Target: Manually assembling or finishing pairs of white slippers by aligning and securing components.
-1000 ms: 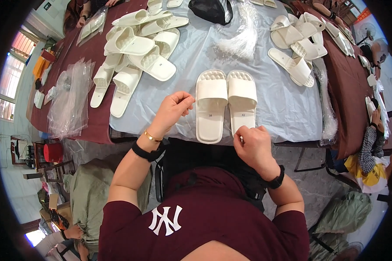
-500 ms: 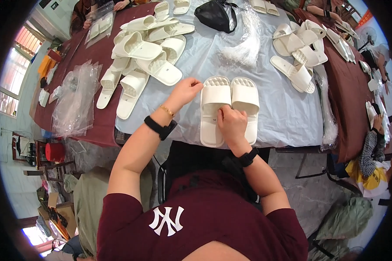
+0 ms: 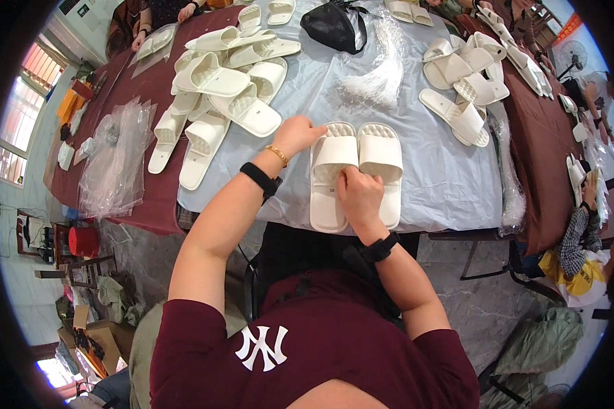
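Slides: a pair of white slide sandals is lying side by side, touching, on the pale blue sheet (image 3: 430,177) near the table's front edge, toes pointing away from the person. Left slide (image 3: 331,174), right slide (image 3: 382,167).

Left hand (image 3: 295,135) is resting at the toe end of the left slide, fingers curled, fingertips touching its outer top edge; not wrapping it, more of a steadying contact. Black wristband and gold bracelet are showing on that wrist.

Right hand (image 3: 359,198) is sitting on the pair's heel area, over the seam between the two; fingers bunched downward, pinching or pressing there. What exactly they are gripping is hidden under the hand, cannot tell.

Heap of white slides (image 3: 218,95) is lying to the left, partly on the maroon cloth (image 3: 140,88). Second heap (image 3: 467,82) is sitting far right. Black bag (image 3: 334,26) and a bundle of clear plastic (image 3: 382,75) are sitting beyond the pair. Clear bags (image 3: 112,160) are piling up at the left edge.
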The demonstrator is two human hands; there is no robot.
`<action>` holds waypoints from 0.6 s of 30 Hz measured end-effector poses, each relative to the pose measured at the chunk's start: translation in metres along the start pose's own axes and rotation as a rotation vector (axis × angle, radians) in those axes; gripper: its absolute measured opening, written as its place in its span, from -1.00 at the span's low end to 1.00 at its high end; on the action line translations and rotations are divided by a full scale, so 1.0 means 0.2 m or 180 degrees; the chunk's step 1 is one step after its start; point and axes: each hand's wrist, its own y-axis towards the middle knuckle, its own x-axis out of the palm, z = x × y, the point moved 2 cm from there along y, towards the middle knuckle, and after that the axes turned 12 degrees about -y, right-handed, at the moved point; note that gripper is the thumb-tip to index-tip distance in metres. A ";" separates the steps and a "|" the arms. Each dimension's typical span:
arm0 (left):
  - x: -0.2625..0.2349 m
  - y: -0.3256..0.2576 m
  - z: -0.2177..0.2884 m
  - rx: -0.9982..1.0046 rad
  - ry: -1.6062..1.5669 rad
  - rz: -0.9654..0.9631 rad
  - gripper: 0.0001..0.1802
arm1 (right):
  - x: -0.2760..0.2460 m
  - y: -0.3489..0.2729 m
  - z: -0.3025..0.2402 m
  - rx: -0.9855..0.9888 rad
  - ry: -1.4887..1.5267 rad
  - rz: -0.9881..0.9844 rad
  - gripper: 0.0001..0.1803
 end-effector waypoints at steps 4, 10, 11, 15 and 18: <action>0.00 0.09 0.02 0.0106 0.0393 -0.0101 -0.45 | 0.01 0.04 -0.02 -0.0015 -0.0074 -0.0009 -0.85; 0.01 0.20 0.02 0.0117 0.0892 -0.0309 -0.57 | 0.04 0.06 0.00 0.0101 -0.0152 -0.0202 -0.91; 0.01 0.20 0.01 0.0104 0.0894 -0.0262 -0.61 | 0.03 0.06 0.00 0.0120 -0.0166 -0.0197 -0.91; -0.01 0.13 0.06 0.0455 -0.0033 0.0559 -0.68 | -0.06 0.01 0.03 -0.0052 -0.0275 -0.0265 -0.93; -0.05 0.09 0.15 0.1108 -0.0667 0.1024 -0.72 | -0.18 -0.03 0.09 -0.0030 -0.0397 -0.0465 -0.95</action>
